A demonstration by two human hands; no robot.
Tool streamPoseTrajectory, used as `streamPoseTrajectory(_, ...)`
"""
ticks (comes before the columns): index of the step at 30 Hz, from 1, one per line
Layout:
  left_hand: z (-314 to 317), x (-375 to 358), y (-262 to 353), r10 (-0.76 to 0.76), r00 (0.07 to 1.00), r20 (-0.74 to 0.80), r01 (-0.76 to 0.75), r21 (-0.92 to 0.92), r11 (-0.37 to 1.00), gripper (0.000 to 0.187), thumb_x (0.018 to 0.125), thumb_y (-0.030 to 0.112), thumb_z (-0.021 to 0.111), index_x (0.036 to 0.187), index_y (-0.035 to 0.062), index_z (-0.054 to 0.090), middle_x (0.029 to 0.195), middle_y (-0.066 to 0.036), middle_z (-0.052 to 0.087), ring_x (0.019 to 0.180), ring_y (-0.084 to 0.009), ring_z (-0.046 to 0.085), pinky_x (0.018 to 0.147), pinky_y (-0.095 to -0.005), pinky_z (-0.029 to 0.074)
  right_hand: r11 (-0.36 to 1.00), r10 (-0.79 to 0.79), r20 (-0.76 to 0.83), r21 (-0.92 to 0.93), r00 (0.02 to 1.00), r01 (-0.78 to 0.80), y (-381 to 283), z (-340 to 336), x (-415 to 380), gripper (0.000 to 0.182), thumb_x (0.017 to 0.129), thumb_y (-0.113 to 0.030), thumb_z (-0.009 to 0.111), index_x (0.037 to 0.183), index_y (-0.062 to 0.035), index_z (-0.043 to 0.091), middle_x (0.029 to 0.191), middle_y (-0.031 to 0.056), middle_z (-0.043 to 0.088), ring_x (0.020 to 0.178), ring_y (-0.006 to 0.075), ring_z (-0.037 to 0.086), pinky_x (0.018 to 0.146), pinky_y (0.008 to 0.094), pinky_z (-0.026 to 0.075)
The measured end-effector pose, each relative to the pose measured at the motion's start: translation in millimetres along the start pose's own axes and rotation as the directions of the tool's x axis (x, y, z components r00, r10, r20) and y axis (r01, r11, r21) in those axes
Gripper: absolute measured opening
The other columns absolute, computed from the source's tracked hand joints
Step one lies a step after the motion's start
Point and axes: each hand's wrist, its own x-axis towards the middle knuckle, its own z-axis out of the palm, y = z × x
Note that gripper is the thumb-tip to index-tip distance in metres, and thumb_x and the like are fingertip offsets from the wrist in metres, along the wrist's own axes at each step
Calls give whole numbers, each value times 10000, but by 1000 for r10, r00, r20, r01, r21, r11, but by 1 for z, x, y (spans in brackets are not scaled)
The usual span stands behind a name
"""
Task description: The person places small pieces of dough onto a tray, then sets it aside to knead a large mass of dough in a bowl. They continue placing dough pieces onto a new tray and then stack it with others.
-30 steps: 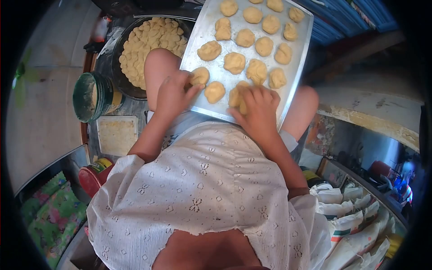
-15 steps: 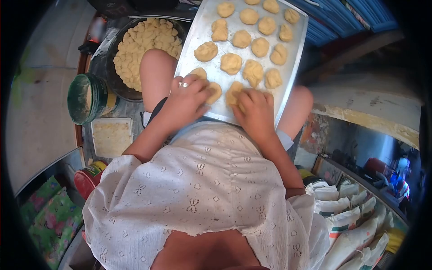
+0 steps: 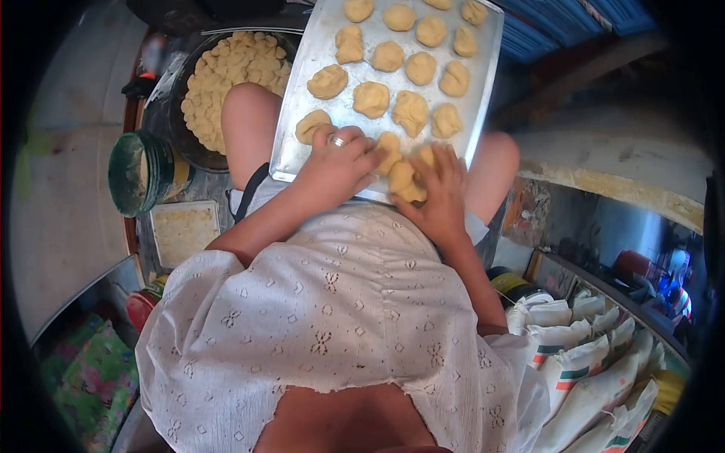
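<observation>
A metal baking tray (image 3: 302, 155) rests across the lap, with rounded pieces of yellowish dough set out over it in rows. At the tray's near edge, my left hand (image 3: 337, 167), a ring on one finger, has its fingers curled in against a piece of dough (image 3: 389, 149). Beside it, my right hand (image 3: 444, 195) is closed around another dough piece (image 3: 405, 180), thumb on the near side. One more dough piece (image 3: 427, 154) shows partly behind the right fingers. Left of my left hand lies a separate dough piece (image 3: 310, 125).
A dark round basin (image 3: 178, 124) full of small dough pieces stands left of the tray. Nearby are a green bucket (image 3: 130, 174) and a flat whitish lid or tray (image 3: 185, 230). Several white packets (image 3: 574, 362) stand at lower right.
The tray has shifted slightly left in view. My left hand has moved right with its dough piece, closer to my right hand, uncovering the dough piece at the left.
</observation>
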Motion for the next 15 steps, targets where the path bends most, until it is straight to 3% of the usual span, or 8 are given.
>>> streamPoseTrajectory(2, 5, 4, 2, -12, 1000, 3, 12, 0, 1000, 431, 728, 254, 719, 1126, 134, 606, 1120, -48, 560, 1111, -235, 478, 946, -455, 267, 999, -23, -68, 48, 997, 26, 13, 16, -10, 653, 655, -302, 746, 1229, -88, 519, 1320, 193, 411, 1237, 399, 348, 1039, 521, 258)
streamPoseTrajectory(4, 6, 9, 4, -24, 1000, 6, 24, 4, 1000, 430, 728, 254, 719, 1124, 133, 605, 1111, -51, 559, 1113, -233, 477, 945, -456, 268, 959, 96, -230, 280, 968, -29, 18, 23, -13, 605, 659, -154, 701, 1230, -73, 516, 1307, 196, 418, 1187, 392, 388, 1008, 495, 325)
streamPoseTrajectory(10, 3, 23, 20, 38, 998, -50, -42, -76, 996, 393, 717, 215, 696, 1086, 112, 610, 1041, -25, 559, 1099, -213, 460, 934, -446, 283, 976, 146, -262, 195, 954, -96, 17, 10, -9, 562, 668, -35, 626, 1219, -49, 516, 1275, 198, 446, 1148, 386, 417, 998, 459, 350)
streamPoseTrajectory(14, 16, 35, 30, 155, 987, -32, -156, -27, 987, 334, 740, 166, 625, 1069, 111, 626, 979, -24, 580, 1046, -210, 501, 915, -443, 317, 949, 218, -275, 284, 937, -137, 23, 5, -11, 566, 672, -9, 598, 1229, -27, 498, 1240, 188, 484, 1137, 346, 457, 1004, 438, 362)
streamPoseTrajectory(15, 22, 38, 30, 179, 983, -43, -179, -15, 984, 319, 747, 145, 595, 1062, 109, 629, 956, -24, 587, 1015, -208, 522, 906, -437, 331, 795, 376, -265, 584, 888, -163, 26, 6, -13, 554, 679, 4, 570, 1228, -18, 496, 1228, 177, 497, 1123, 322, 483, 1004, 426, 377)
